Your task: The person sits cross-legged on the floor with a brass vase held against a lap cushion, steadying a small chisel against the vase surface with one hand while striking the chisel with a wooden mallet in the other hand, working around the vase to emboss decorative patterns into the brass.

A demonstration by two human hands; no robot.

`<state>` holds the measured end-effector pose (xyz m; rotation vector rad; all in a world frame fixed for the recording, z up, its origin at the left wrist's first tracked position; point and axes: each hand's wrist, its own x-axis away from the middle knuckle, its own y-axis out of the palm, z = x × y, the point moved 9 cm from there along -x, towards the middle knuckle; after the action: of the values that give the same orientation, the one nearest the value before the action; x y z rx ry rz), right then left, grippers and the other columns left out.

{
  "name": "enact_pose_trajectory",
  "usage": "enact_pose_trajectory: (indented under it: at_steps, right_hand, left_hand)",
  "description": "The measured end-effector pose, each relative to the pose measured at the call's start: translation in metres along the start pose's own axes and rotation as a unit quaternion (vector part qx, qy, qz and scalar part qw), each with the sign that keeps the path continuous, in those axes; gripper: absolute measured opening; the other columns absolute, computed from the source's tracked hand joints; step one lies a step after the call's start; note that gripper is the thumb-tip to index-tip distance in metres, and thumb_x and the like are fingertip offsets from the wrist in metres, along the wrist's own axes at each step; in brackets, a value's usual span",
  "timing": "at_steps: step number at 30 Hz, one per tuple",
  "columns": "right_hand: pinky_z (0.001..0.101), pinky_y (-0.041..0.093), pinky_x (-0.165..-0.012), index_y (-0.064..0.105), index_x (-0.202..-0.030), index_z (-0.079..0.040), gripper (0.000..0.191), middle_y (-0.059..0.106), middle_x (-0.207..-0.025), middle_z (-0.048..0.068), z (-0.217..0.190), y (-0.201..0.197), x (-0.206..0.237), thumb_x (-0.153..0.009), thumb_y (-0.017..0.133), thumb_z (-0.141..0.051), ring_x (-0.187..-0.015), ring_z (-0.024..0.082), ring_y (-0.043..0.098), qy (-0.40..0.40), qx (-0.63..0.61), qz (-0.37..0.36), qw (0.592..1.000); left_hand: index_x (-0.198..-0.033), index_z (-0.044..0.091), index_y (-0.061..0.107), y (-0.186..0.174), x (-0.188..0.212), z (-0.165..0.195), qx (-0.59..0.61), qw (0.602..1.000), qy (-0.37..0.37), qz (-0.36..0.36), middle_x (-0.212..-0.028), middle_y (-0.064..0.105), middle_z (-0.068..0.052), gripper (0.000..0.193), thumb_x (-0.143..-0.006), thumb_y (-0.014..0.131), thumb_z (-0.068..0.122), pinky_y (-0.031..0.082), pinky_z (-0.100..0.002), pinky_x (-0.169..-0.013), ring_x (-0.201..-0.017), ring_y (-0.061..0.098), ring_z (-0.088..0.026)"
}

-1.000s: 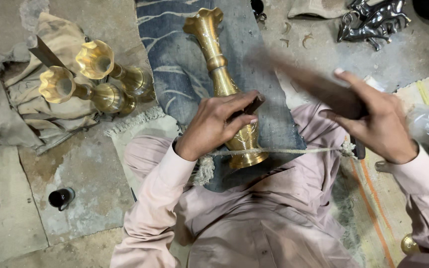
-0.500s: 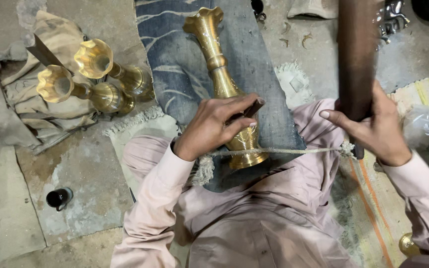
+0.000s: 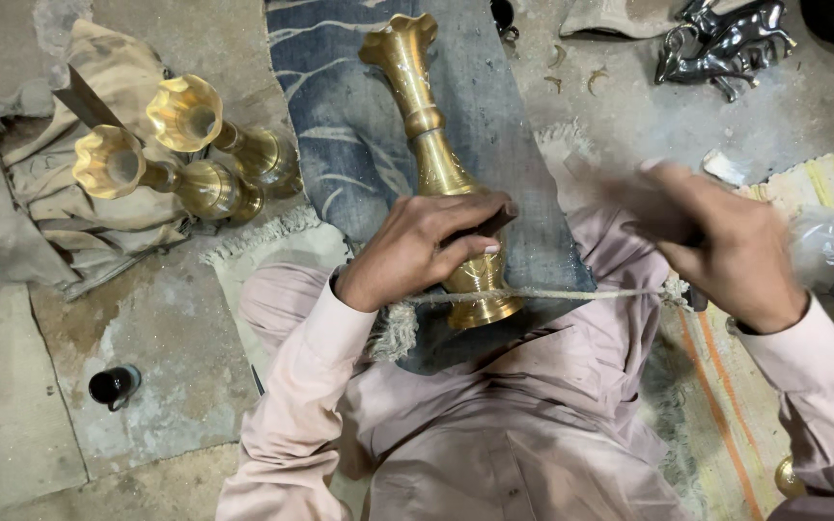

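A tall brass vase lies on a blue patterned cloth across my lap, its flared mouth pointing away from me. My left hand rests on the vase's lower body and pinches a short dark tool against it. A taut cord runs across the vase's base toward my right side. My right hand is to the right of the vase, blurred by motion and closed round a dark wooden striker, most of which is smeared.
Two more brass vases lie on a tan cloth at the left. Silver animal figures stand at the top right. A small black cup sits on the concrete floor. A striped mat lies at the right.
My right hand raised the dark striker upright half a second ago and has now swung it down toward the vase. My left hand and the vase have stayed put.
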<state>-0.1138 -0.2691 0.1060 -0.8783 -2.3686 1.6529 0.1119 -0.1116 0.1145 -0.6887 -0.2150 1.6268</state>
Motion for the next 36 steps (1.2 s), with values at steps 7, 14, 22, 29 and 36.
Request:
enact_pose_trajectory:
  at_steps: [7, 14, 22, 29, 36]
  right_hand:
    - [0.0392, 0.059, -0.084, 0.055, -0.142, 0.002, 0.072, 0.068, -0.118, 0.028, -0.011, -0.019, -0.006, -0.079, 0.085, -0.013, -0.098, 0.033, 0.070, -0.079, -0.089, 0.042, 0.992]
    - [0.0286, 0.056, -0.073, 0.058, -0.123, -0.006, 0.046, 0.071, -0.094, 0.013, 0.013, -0.029, 0.005, -0.092, 0.090, -0.017, -0.078, 0.020, 0.070, 0.061, -0.100, 0.040, 0.992]
    - [0.0344, 0.054, -0.066, 0.059, -0.139, -0.002, 0.073, 0.067, -0.083, 0.013, 0.000, -0.019, -0.005, -0.077, 0.094, -0.018, -0.070, 0.022, 0.066, 0.061, -0.056, 0.007, 0.997]
    - [0.0336, 0.056, -0.067, 0.058, -0.138, -0.008, 0.069, 0.071, -0.095, 0.013, -0.020, -0.032, -0.010, -0.078, 0.091, -0.015, -0.075, 0.022, 0.070, -0.021, 0.023, -0.002, 1.000]
    - [0.0373, 0.056, -0.064, 0.058, -0.145, -0.009, 0.080, 0.075, -0.098, 0.015, -0.026, -0.021, -0.007, -0.072, 0.089, -0.015, -0.077, 0.026, 0.071, -0.050, 0.124, -0.049, 0.990]
  left_hand:
    - [-0.129, 0.007, 0.069, 0.002, 0.008, -0.006, -0.008, 1.000, -0.018, 0.014, -0.120, 0.075, -0.014, 0.037, -0.096, 0.074, 0.024, 0.061, -0.039, -0.087, -0.104, 0.076, -0.032]
    - [-0.130, 0.008, 0.069, 0.002, 0.011, -0.003, -0.032, 0.999, 0.016, 0.032, -0.121, 0.075, -0.014, 0.037, -0.097, 0.074, 0.024, 0.061, -0.039, -0.088, -0.105, 0.076, -0.032]
    - [-0.122, 0.005, 0.072, 0.003, 0.012, -0.003, -0.033, 0.999, 0.011, 0.014, -0.113, 0.076, -0.014, 0.032, -0.095, 0.075, 0.023, 0.060, -0.040, -0.085, -0.101, 0.076, -0.032]
    - [-0.120, 0.006, 0.073, 0.002, 0.008, -0.005, -0.018, 1.000, -0.007, 0.004, -0.110, 0.077, -0.014, 0.031, -0.094, 0.076, 0.023, 0.061, -0.040, -0.082, -0.096, 0.077, -0.031]
    - [-0.121, 0.005, 0.073, 0.003, 0.009, -0.003, -0.038, 0.999, -0.018, -0.015, -0.110, 0.077, -0.014, 0.032, -0.094, 0.077, 0.022, 0.059, -0.041, -0.083, -0.098, 0.076, -0.032]
